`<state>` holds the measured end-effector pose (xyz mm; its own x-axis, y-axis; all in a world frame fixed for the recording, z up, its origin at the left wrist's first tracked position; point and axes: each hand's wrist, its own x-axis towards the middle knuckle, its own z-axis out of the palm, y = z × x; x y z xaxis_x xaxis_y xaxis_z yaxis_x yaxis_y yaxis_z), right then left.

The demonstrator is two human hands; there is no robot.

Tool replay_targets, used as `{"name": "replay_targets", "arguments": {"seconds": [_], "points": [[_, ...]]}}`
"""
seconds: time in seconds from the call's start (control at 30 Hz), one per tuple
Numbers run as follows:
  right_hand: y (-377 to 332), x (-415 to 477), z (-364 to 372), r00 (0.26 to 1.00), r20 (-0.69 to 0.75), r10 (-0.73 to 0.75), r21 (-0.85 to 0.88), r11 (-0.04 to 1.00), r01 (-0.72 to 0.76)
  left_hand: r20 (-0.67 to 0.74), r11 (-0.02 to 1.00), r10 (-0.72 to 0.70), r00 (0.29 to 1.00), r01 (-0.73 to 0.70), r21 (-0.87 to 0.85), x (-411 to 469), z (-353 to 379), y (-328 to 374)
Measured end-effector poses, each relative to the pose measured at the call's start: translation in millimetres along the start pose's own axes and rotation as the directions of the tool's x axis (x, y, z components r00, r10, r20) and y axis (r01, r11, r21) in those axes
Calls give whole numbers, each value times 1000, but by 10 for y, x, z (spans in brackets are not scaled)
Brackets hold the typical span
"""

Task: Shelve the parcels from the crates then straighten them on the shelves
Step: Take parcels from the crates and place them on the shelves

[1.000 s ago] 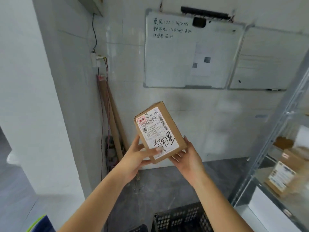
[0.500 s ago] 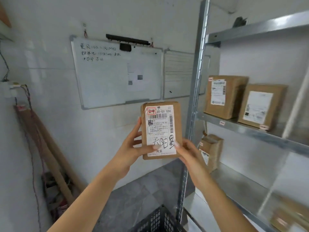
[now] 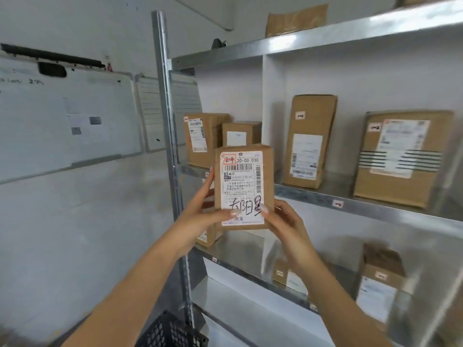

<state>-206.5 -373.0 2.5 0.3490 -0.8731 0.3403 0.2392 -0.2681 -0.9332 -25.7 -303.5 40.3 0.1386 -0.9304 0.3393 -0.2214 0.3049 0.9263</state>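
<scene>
I hold a small brown cardboard parcel point(image 3: 244, 187) upright in front of the metal shelving, its white shipping label facing me. My left hand point(image 3: 200, 212) grips its left edge with the thumb across the label's lower part. My right hand point(image 3: 283, 222) grips the lower right corner. The parcel hangs in the air before the left end of the middle shelf point(image 3: 350, 200). A black plastic crate point(image 3: 172, 333) shows at the bottom edge, below my arms.
Several brown parcels stand on the middle shelf: two at the left point(image 3: 203, 139), a tall one point(image 3: 309, 141), a wide one point(image 3: 400, 157). More parcels sit on the lower shelf point(image 3: 380, 281) and the top shelf point(image 3: 295, 20). A steel upright point(image 3: 167, 126) and whiteboards point(image 3: 67, 118) stand left.
My view has swung right from the whiteboard wall to the shelving. The parcel, held by both hands throughout, has turned upright and now sits before the middle shelf.
</scene>
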Motion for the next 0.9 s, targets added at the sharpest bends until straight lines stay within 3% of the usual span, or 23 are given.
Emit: {"name": "replay_targets", "arguments": {"seconds": [0.3,0.53,0.67,0.9], "points": [[-326,-435,-954,972,-231,-52,-108,994,27,147,993,11,989,6,-115,349,1016,30],[-510,-928,-1452,901,-409,-146,-312,950,13,354,989,97,930,-50,-142,337,1801,156],[-569,-1377,-1729,831,-536,-152,-365,929,-66,468,990,122,875,-71,-124,222,2336,162],[-594,-2260,-2106,682,-716,-150,-407,883,-233,683,986,138,717,-34,-163,-154,3123,32]]}}
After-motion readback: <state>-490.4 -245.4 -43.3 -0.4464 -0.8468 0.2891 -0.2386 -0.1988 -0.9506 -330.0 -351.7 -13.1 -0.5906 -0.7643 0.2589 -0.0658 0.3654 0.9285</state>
